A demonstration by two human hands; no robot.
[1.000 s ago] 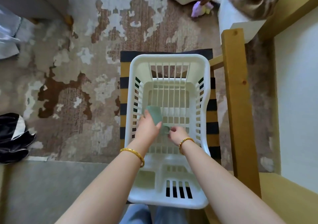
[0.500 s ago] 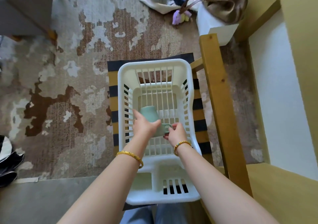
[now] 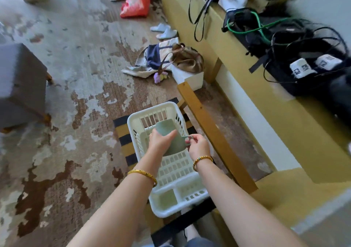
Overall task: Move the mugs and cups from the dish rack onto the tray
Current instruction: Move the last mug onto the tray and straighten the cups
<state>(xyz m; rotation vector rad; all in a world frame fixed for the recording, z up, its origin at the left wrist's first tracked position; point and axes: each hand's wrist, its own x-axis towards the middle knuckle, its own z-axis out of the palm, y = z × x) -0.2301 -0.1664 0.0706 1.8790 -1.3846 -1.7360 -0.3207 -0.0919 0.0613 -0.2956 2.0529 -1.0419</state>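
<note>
The left hand (image 3: 160, 142) curled around the body of a pale green mug (image 3: 171, 135), held tilted above the white dish rack (image 3: 171, 172). Just to its right, the right hand (image 3: 198, 148) pinched the mug's handle between thumb and fingers. Beyond both hands, black-and-white labels (image 3: 302, 68) were too blurred to read.
</note>
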